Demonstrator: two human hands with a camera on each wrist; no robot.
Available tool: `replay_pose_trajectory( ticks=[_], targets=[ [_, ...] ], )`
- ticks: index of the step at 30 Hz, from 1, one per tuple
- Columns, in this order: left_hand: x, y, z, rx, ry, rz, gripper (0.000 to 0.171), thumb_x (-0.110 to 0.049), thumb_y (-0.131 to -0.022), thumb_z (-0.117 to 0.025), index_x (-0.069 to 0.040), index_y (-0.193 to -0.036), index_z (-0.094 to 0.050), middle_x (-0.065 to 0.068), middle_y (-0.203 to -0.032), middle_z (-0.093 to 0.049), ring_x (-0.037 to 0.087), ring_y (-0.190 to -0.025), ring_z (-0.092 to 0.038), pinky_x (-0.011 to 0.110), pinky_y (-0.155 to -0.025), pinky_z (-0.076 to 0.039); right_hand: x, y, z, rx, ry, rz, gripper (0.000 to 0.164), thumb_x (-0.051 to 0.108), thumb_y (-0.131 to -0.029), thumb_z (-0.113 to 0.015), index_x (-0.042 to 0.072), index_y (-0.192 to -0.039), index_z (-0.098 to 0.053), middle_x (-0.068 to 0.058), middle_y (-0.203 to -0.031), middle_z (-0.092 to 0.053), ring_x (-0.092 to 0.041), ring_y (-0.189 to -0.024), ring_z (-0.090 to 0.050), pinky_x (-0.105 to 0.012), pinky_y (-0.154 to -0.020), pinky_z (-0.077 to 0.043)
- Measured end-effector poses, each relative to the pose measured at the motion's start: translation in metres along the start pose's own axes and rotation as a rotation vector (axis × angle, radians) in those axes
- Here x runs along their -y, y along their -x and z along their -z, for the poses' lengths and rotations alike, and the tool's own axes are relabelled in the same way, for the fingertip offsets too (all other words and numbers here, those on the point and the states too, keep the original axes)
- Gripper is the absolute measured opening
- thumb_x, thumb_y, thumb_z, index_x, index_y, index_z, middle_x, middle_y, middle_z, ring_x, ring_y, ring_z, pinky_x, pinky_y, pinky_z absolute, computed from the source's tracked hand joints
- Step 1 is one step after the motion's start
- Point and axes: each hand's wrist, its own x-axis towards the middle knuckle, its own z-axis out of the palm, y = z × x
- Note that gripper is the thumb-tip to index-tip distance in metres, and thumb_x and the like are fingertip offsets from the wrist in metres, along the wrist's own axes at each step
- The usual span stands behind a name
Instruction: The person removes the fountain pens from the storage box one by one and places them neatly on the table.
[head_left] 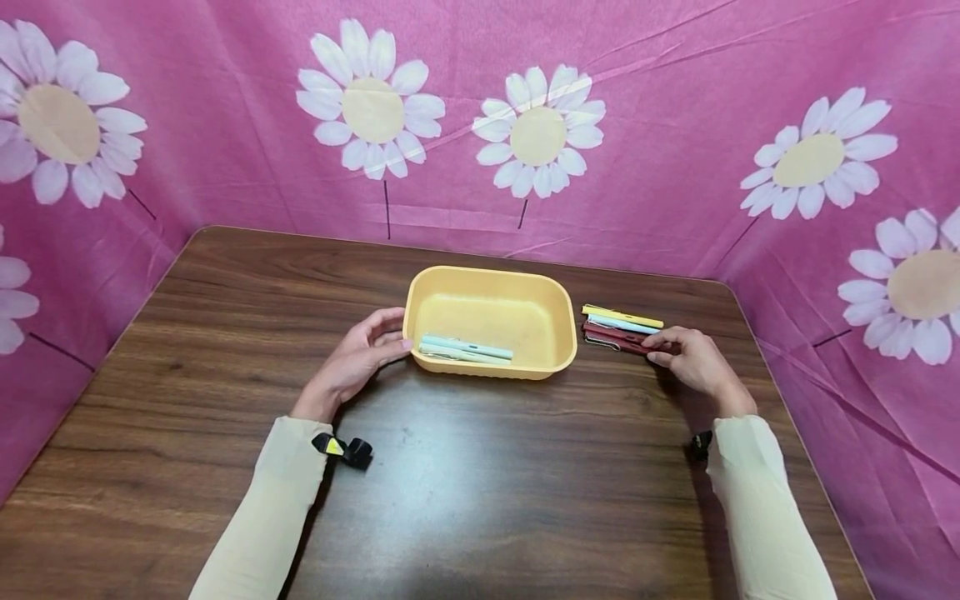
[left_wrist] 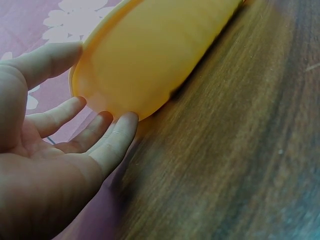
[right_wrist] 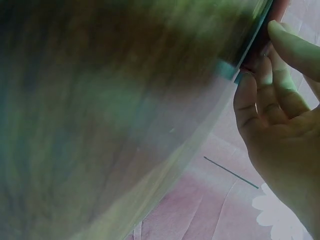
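Observation:
My left hand point(head_left: 351, 360) holds the left end of a yellow plastic tub point(head_left: 491, 372), thumb at its rim and fingers against the outer wall point(left_wrist: 135, 60). Inside the tub, a light blue pen point(head_left: 468, 347) and a pale green pen point(head_left: 461, 357) lie along the front wall. Right of the tub, my right hand point(head_left: 699, 363) pinches the right end of a dark red pen point(head_left: 628, 344) between thumb and fingers. Another dark red pen point(head_left: 615, 333) lies right behind it, then a pale blue pen point(head_left: 622, 323) and a yellow pen point(head_left: 622, 316). The fingertips partly hide the red pens' ends.
The tub and pens are on a brown wood-grain table point(head_left: 480, 500). A pink cloth point(head_left: 645, 150) with white daisies hangs along the table's back and sides. Black straps with small devices point(head_left: 348, 450) sit on both wrists.

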Motion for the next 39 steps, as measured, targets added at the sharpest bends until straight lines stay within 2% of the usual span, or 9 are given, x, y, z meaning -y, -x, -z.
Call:
replay_pose_trajectory(
  ticks=[3, 10, 17, 21, 24, 27, 32, 36, 39],
  targets=[
    [0.000, 0.000, 0.000, 0.004, -0.003, -0.003, 0.064, 0.007, -0.094, -0.061, 0.008, -0.151, -0.031, 0.029, -0.148, -0.037, 0.035, -0.128, -0.049, 0.025, -0.098, -0.051, 0.000, -0.001, 0.000, 0.000, 0.008, -0.020, 0.012, 0.005, -0.089, -0.076, 0.004, -0.101, -0.076, -0.018, -0.106, -0.071, -0.031, -0.096, -0.062, -0.042, -0.085, -0.047],
    [-0.001, 0.000, 0.000, 0.007, -0.006, 0.000, 0.063, 0.007, -0.094, -0.061, 0.008, -0.151, -0.031, 0.029, -0.148, -0.037, 0.035, -0.128, -0.049, 0.025, -0.098, -0.051, 0.000, 0.000, 0.000, -0.015, 0.015, -0.036, 0.010, 0.008, -0.090, -0.076, 0.006, -0.100, -0.076, -0.015, -0.103, -0.072, -0.024, -0.087, -0.060, -0.028, -0.075, -0.045],
    [-0.001, -0.001, 0.000, 0.010, -0.008, -0.008, 0.063, 0.007, -0.095, -0.061, 0.008, -0.150, -0.031, 0.030, -0.148, -0.037, 0.035, -0.128, -0.049, 0.026, -0.098, -0.052, 0.004, 0.002, 0.002, -0.046, -0.002, -0.077, 0.012, 0.013, -0.094, -0.074, 0.006, -0.104, -0.076, -0.017, -0.107, -0.071, -0.025, -0.087, -0.060, -0.036, -0.076, -0.047],
    [-0.001, -0.001, 0.000, 0.004, -0.007, -0.010, 0.062, 0.007, -0.095, -0.060, 0.009, -0.150, -0.032, 0.030, -0.149, -0.037, 0.036, -0.129, -0.048, 0.026, -0.097, -0.053, 0.014, -0.001, 0.003, -0.044, -0.043, -0.097, 0.017, 0.017, -0.096, -0.073, 0.006, -0.108, -0.075, -0.014, -0.100, -0.072, -0.023, -0.087, -0.064, -0.029, -0.073, -0.050],
    [0.000, -0.001, 0.000, 0.001, -0.005, -0.002, 0.062, 0.007, -0.095, -0.060, 0.008, -0.150, -0.032, 0.029, -0.149, -0.037, 0.036, -0.129, -0.048, 0.026, -0.097, -0.053, 0.024, -0.001, 0.005, -0.061, -0.092, -0.073, 0.022, 0.018, -0.096, -0.073, 0.002, -0.111, -0.073, -0.015, -0.098, -0.072, -0.019, -0.083, -0.064, -0.020, -0.066, -0.049],
    [0.000, 0.000, 0.000, 0.007, -0.008, 0.001, 0.063, 0.006, -0.095, -0.061, 0.008, -0.151, -0.031, 0.029, -0.149, -0.037, 0.035, -0.128, -0.049, 0.026, -0.098, -0.052, 0.037, -0.002, 0.004, -0.121, -0.120, -0.025, 0.023, 0.015, -0.095, -0.073, 0.000, -0.112, -0.071, -0.016, -0.096, -0.071, -0.015, -0.079, -0.061, -0.015, -0.062, -0.046],
    [0.000, 0.001, 0.000, 0.000, -0.010, -0.003, 0.062, 0.007, -0.095, -0.061, 0.008, -0.151, -0.032, 0.029, -0.149, -0.037, 0.032, -0.126, -0.051, 0.025, -0.097, -0.052, 0.059, -0.005, 0.000, -0.236, -0.224, 0.052, 0.021, 0.007, -0.094, -0.072, -0.001, -0.113, -0.071, -0.014, -0.091, -0.070, -0.007, -0.076, -0.058, -0.015, -0.063, -0.045],
    [0.001, 0.000, 0.000, -0.001, -0.010, -0.001, 0.062, 0.006, -0.095, -0.061, 0.008, -0.150, -0.032, 0.029, -0.149, -0.037, 0.032, -0.126, -0.051, 0.024, -0.096, -0.053, 0.069, -0.008, -0.007, -0.271, -0.319, 0.065, 0.022, 0.005, -0.094, -0.071, -0.002, -0.114, -0.071, -0.014, -0.093, -0.070, -0.005, -0.079, -0.058, -0.014, -0.063, -0.046],
    [0.001, 0.000, 0.001, 0.003, -0.010, 0.000, 0.063, 0.006, -0.095, -0.061, 0.008, -0.151, -0.032, 0.030, -0.149, -0.036, 0.034, -0.127, -0.050, 0.025, -0.097, -0.052, 0.074, -0.011, -0.012, -0.280, -0.350, 0.062, 0.022, 0.005, -0.093, -0.072, -0.003, -0.114, -0.071, -0.013, -0.093, -0.070, -0.007, -0.080, -0.059, -0.013, -0.064, -0.046]
  ],
)
